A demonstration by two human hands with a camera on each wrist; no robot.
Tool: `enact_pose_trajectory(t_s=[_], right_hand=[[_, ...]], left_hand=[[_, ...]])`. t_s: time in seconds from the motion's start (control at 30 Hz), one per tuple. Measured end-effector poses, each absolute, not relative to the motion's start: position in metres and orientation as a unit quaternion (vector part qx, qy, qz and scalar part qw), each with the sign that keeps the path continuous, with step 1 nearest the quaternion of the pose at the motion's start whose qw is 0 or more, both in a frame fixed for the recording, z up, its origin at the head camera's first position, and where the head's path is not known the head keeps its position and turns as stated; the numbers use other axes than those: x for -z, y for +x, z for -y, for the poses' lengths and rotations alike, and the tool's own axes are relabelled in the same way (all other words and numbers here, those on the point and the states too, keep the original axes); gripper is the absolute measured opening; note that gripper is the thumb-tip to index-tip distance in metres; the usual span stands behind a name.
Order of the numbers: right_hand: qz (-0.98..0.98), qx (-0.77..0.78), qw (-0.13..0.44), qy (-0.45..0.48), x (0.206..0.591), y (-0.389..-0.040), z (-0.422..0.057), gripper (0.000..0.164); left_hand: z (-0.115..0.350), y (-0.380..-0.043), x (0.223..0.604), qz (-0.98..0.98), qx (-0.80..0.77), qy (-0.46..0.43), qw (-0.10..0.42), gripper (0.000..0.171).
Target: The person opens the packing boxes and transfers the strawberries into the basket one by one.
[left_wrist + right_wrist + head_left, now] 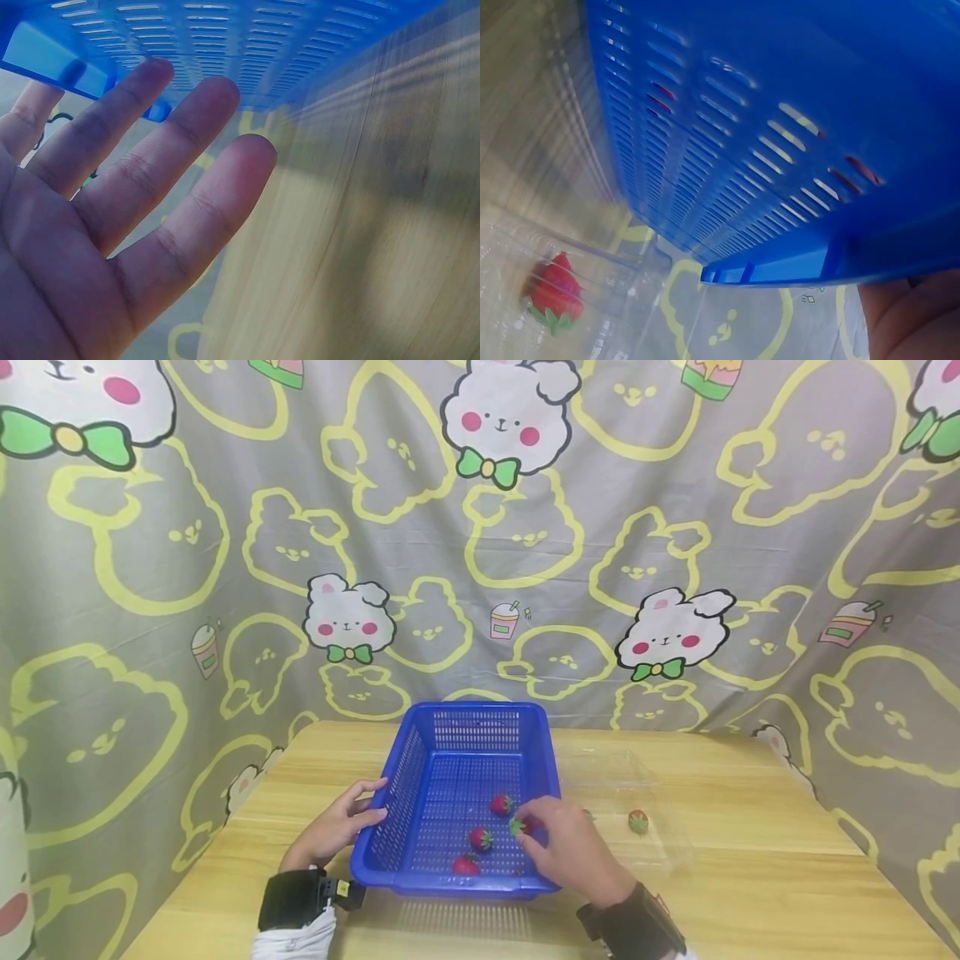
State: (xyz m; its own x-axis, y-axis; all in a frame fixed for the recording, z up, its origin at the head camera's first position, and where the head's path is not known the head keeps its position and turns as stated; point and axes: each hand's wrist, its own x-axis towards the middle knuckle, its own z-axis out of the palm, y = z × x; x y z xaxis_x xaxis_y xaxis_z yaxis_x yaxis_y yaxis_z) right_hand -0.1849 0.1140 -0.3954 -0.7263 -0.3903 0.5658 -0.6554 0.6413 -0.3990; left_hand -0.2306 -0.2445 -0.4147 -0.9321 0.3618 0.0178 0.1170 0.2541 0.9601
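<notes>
A blue plastic basket with slotted walls stands on the table. My left hand is at its left side; in the left wrist view the fingers are nearly straight along the outer wall. Over the basket's right rim reaches my right hand, pinching a strawberry with green leaves. Below it in the basket are a strawberry, a second strawberry and a third strawberry near the front wall. In the right wrist view, the basket's outer wall hides most of the hand.
To the right of the basket lies a clear plastic box with a strawberry inside; another green-topped piece there is partly hidden by the right hand. A wooden table carries everything. A patterned grey curtain hangs behind and at both sides.
</notes>
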Motion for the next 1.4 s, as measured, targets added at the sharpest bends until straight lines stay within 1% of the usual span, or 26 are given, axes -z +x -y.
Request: enact_pose_trajectory(t_s=[0.4,0.7,0.93,1.23,1.4], right_hand=[[0.878,-0.289,0.238,0.298,0.398,-0.185,-0.112,0.017],[0.879,-0.312,0.232,0.276,0.399,-0.189,-0.117,0.015],[0.883,-0.338,0.226,0.236,0.394,-0.192,-0.126,0.017],[0.889,-0.347,0.228,0.195,0.394,-0.201,-0.139,0.014],[0.881,-0.356,0.251,0.183,0.398,-0.207,-0.148,0.014]], left_hand=[[0.245,-0.231,0.415,-0.785,-0.591,0.153,0.104,0.061],[0.245,-0.231,0.415,-0.786,-0.591,0.15,0.103,0.061],[0.244,-0.231,0.413,-0.79,-0.586,0.15,0.101,0.06],[0.244,-0.231,0.413,-0.791,-0.585,0.151,0.098,0.06],[0.245,-0.231,0.414,-0.788,-0.588,0.152,0.101,0.06]])
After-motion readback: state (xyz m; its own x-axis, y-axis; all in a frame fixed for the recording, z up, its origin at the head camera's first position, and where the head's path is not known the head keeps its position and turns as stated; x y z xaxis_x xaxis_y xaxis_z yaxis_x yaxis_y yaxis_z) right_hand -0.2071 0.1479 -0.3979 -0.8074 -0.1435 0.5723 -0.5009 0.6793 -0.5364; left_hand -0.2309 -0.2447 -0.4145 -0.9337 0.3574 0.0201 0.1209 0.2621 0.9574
